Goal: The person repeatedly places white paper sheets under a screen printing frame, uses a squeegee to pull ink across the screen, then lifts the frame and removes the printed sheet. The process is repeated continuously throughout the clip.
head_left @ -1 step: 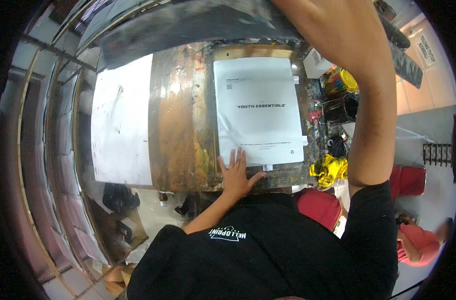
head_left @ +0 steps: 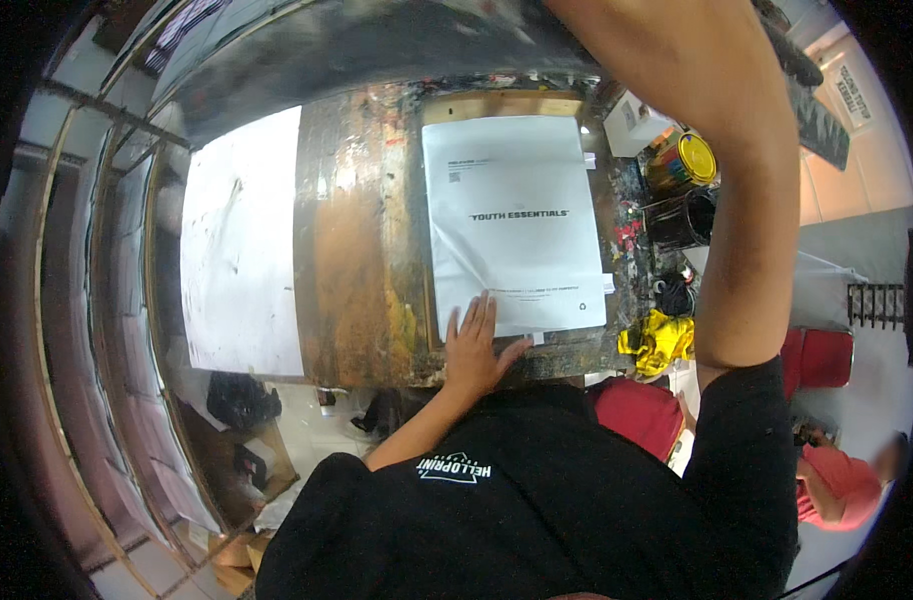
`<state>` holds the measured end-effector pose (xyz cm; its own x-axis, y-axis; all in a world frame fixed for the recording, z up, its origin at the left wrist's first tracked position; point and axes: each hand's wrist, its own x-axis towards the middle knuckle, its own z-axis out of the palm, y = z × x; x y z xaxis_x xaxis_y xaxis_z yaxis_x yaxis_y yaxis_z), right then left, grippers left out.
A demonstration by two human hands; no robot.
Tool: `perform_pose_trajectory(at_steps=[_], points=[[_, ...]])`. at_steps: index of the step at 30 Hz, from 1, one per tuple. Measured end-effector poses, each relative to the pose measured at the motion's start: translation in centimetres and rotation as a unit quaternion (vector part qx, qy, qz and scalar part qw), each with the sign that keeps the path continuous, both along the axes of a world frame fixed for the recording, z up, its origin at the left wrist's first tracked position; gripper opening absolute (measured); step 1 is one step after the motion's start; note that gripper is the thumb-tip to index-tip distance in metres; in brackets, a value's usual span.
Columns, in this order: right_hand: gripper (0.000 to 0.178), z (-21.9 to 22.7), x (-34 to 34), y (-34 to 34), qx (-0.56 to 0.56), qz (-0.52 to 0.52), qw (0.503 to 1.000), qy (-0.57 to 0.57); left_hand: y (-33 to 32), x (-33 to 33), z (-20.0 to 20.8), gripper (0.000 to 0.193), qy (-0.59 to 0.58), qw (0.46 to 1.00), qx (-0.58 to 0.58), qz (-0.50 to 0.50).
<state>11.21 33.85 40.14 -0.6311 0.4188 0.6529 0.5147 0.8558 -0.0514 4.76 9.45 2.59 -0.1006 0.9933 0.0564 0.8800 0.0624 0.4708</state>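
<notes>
My left hand [head_left: 473,345] lies flat on the lower left edge of a white printed plastic mailing bag [head_left: 517,255], fingers stretched and thumb apart. Creases run up the bag's left side from near my fingertips. The bag lies flat on a wooden-edged board [head_left: 512,103] on the paint-stained table [head_left: 347,230]. Small white tabs [head_left: 609,284] show at its right edge and beside my thumb. My right forearm [head_left: 747,220] reaches up past the bag's right side and leaves the picture at the top; the right hand itself is out of view.
A large white sheet [head_left: 242,240] covers the table's left part. On the right stand a yellow-rimmed paint can [head_left: 683,160], a dark container [head_left: 683,218] and a crumpled yellow cloth [head_left: 659,340]. Metal racks [head_left: 137,300] line the left. A person in red [head_left: 837,485] is at lower right.
My right arm has moved farther up and left, carrying its hand out of the picture. The left hand stays on the bag.
</notes>
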Motion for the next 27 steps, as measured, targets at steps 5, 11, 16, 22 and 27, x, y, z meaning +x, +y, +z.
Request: perform_pose_trajectory(at_steps=[5, 11, 16, 22, 27], points=[[0.037, 0.8, 0.3, 3.8, 0.032, -0.002, 0.999, -0.017, 6.1, -3.1, 7.7, 0.051, -0.142, 0.96, 0.227, 0.086], [0.038, 0.7, 0.7, 4.1, 0.053, -0.013, 0.998, -0.03, 1.0, -17.7, 5.5, 0.057, -0.317, 0.887, 0.139, 0.304], [0.038, 0.7, 0.0, 2.1, 0.052, -0.038, 0.997, -0.034, -3.6, -35.4, 3.2, 0.062, -0.061, 0.948, 0.082, 0.301], [0.042, -0.2, 0.2, 0.5, -0.071, -0.037, 0.997, -0.012, -0.6, -43.8, 0.9, 0.064, 0.304, 0.849, -0.048, 0.429], [0.045, 0.1, 0.3, -1.6, -0.088, -0.088, 0.992, -0.007, 14.4, -20.4, -3.0, 0.051, -0.153, 0.982, 0.062, 0.094]])
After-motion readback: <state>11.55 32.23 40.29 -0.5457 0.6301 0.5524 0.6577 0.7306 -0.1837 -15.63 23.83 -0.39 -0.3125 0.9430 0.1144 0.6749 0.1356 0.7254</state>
